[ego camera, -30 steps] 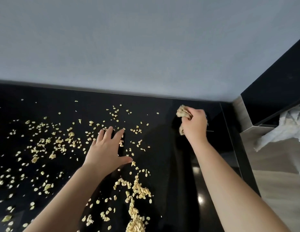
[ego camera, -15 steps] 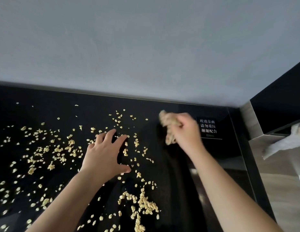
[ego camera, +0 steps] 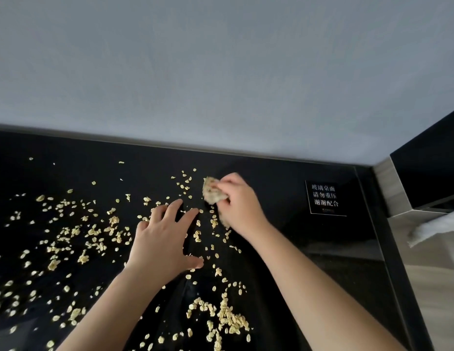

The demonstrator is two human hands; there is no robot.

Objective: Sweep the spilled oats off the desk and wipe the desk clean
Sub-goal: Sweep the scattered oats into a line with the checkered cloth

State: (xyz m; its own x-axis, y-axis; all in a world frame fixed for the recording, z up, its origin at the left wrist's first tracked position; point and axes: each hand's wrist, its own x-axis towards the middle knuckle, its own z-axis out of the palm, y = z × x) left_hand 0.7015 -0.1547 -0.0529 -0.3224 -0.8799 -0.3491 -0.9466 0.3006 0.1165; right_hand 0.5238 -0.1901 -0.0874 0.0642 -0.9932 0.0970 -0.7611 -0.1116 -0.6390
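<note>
Beige and crumpled, the small rag (ego camera: 212, 192) is mostly hidden inside our right hand (ego camera: 240, 201), whose fingers curl round it and press it against the table (ego camera: 309, 249) in the upper middle of the frame. That hand is blurred, so we cannot tell its fingers apart. Our left hand (ego camera: 162, 239) lies at the centre, palm down, fingers straight and spread, holding nothing; whatever lies beneath it is covered. Both forearms run off the lower edge.

Oats (ego camera: 94, 231) are strewn over the left half and the middle of the table, some right at the fingertips of both hands, and a thicker heap sits at the lower centre between our forearms. Flakes at the far left edge are cut off.

Glossy black, the tabletop throws back dim reflections. A small dark sign (ego camera: 325, 197) with white Chinese characters lies flat on it to the right of the rag. A plain grey wall (ego camera: 221, 72) fills the upper half of the frame. At the upper right stands a dark cabinet (ego camera: 428, 168); below it a white cloth (ego camera: 433, 229), cut off by the right edge, lies above a wood-grain surface (ego camera: 428, 287).
</note>
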